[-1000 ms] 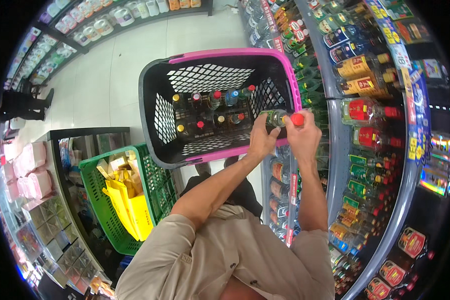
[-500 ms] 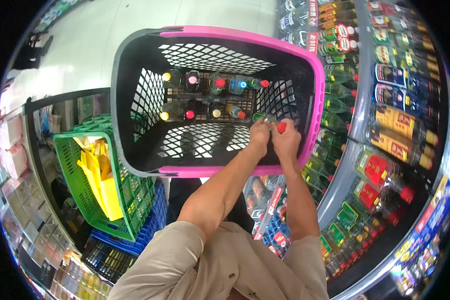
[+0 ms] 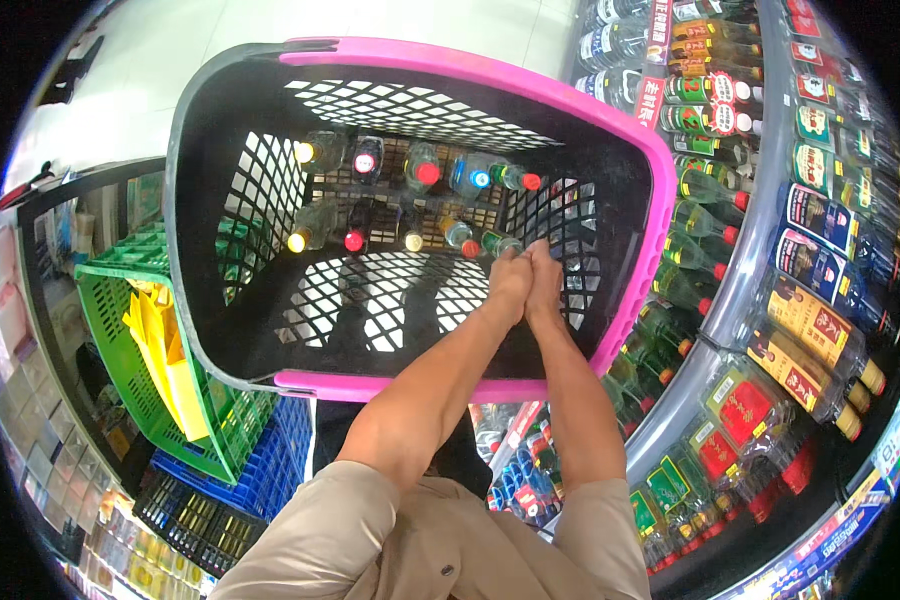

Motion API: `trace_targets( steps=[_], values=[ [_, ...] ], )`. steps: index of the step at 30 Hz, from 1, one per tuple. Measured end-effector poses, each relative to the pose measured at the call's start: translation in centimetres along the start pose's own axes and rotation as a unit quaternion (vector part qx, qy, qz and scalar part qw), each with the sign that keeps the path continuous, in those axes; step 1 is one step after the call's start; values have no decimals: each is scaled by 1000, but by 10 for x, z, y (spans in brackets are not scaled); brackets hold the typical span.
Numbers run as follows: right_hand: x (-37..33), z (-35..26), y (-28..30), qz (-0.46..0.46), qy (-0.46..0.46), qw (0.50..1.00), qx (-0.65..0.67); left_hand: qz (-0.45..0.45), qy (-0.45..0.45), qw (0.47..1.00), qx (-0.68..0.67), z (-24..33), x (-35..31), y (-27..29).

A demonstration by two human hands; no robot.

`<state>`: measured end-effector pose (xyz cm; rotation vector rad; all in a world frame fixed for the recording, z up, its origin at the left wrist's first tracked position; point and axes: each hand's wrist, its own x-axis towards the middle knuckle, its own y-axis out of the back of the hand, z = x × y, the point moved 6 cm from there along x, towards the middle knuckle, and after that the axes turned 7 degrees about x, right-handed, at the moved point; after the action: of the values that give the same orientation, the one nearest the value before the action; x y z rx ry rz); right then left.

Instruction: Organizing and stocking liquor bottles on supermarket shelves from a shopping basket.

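Observation:
A glass bottle with a green label (image 3: pixel 500 243) leans toward me inside the large black basket (image 3: pixel 420 362), near its right end. My left hand (image 3: pixel 511 278) is closed round the upper part of this bottle. Pressed close beside it, my right hand (image 3: pixel 543 272) is closed at the bottle's top. Its fingers hide the red cap that showed there before. Two rows of bottles stand left of my hands, among them a red-capped bottle (image 3: pixel 422 165), a blue-capped bottle (image 3: pixel 470 175) and a yellow-capped bottle (image 3: pixel 312 225).
The basket has a pink rim (image 3: pixel 660 200). A green crate (image 3: pixel 120 310) with yellow paper lies at the left on a blue crate (image 3: pixel 282 450). Shelves of bottles (image 3: pixel 700 215) line the right side. Pale floor tiles (image 3: pixel 270 25) show beyond the basket.
My right hand has moved left against my left hand, and the red cap once visible at its fingers is hidden. The basket appears larger and slightly turned in view.

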<state>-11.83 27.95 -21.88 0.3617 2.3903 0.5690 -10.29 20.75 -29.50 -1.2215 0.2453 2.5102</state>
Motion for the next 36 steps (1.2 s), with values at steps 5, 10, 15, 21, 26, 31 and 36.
trace_targets(
  steps=[5, 10, 15, 21, 26, 31, 36],
  values=[
    [14, 5, -14, -12, 98, 987, -129, -10, -14, 999, -35, -9, 13, 7],
    [20, 17, -22, -15, 99, 971, -217, -27, 103, 984, -141, -10, 2, 13],
    [26, 20, -22, -43, 76, 982, -170, -19, 187, 967, -174, 8, -7, 20],
    [35, 15, -28, -46, 85, 962, -256, -40, 202, 950, -234, -2, 7, 13],
    [37, 19, -31, -27, 81, 983, -162, -78, 131, 980, -131, -26, 31, 7],
    [41, 20, -37, 2, 117, 975, -190, -68, 148, 978, -133, -25, 29, 13],
    [42, 31, -41, -39, 48, 979, -192, -57, 193, 951, -234, -17, 15, 21]
  ],
)
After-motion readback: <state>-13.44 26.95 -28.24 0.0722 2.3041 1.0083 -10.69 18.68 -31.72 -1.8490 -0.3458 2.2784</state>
